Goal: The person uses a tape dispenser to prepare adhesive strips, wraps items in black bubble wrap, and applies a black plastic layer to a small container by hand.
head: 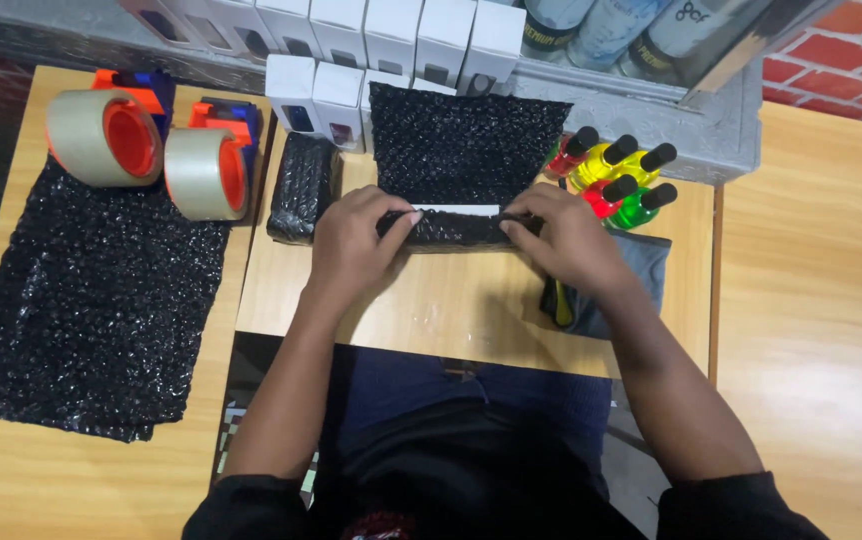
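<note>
- The left hand (356,240) and the right hand (566,238) are both pressing on a white box (456,211) half rolled into a black bubble wrap sheet (466,145), at the middle of the small table (451,320).
- The left fingers (399,217) are clamped on the left end of the wrapped roll; the right fingers (519,222) are clamped on its right end, thumbs tucked toward the near edge.
- To do this well, both hands should be keeping even tension, I judge, so the wrap is lying tight against the box with no slack; only a thin white strip of the box is showing.
- The free part of the sheet is lying flat behind the box, ready to be rolled over.
- The wrap is looking glossy, bumpy and soft; it will likely be springing back if released.
- Left of the box, a finished black bundle (303,187) is lying just beside the left hand.
- Farther left of the box, two tape rolls (156,155) with orange cores are sitting on blue dispensers, touching a large spare sheet (91,300) of the same black wrap.
- Right of the box, small bottles (616,175) of red, yellow and green liquid with black caps are lying close together.
- Behind the box, white cartons (381,40) are standing in rows.
- A grey cloth (641,270) is lying under the right wrist.
</note>
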